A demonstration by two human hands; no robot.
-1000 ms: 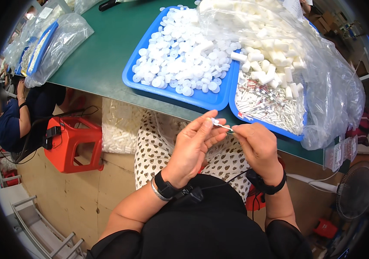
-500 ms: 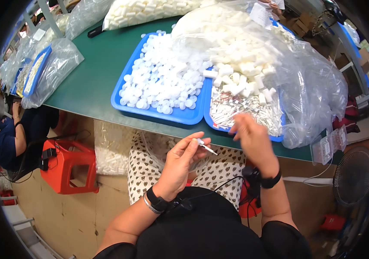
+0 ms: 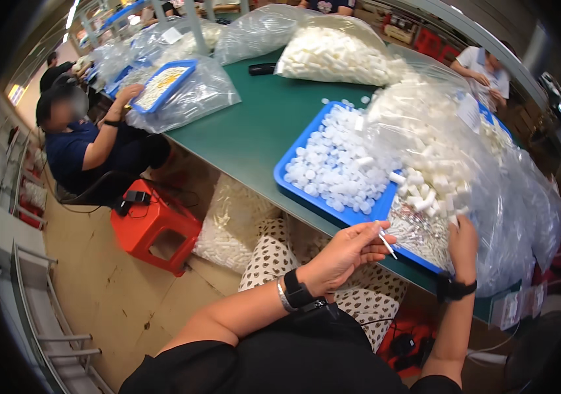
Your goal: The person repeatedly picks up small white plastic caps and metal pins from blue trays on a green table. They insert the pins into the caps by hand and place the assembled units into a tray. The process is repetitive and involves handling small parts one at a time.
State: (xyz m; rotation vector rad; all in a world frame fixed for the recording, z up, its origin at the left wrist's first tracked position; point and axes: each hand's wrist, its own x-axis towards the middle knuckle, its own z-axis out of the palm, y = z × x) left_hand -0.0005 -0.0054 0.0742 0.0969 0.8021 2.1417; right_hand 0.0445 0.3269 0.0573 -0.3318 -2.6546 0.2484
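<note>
My left hand point(image 3: 351, 255) pinches a thin white stick point(image 3: 388, 247) just in front of the trays' near edge; the stick slants down to the right, and its upper end is partly covered by my fingertips. Over the right-hand blue tray point(image 3: 428, 263), my right hand point(image 3: 463, 244) has its fingers closed at a white foam cylinder point(image 3: 453, 220). Loose foam cylinders point(image 3: 418, 185) lie in that tray above a heap of thin sticks point(image 3: 413, 226). Beside it, the left blue tray point(image 3: 285, 172) holds a pile of small translucent caps point(image 3: 343, 164).
Clear plastic bags of foam cylinders point(image 3: 336, 56) crowd the back and right of the green table point(image 3: 234, 134). At the left sits another person point(image 3: 80, 148), near a small blue tray point(image 3: 162, 87). A red stool point(image 3: 152, 226) stands on the floor.
My view has swung left, so everything sits further right. My right hand, blurred before over the tray's near edge, is now at the foam cylinders. The left hand still holds the stick.
</note>
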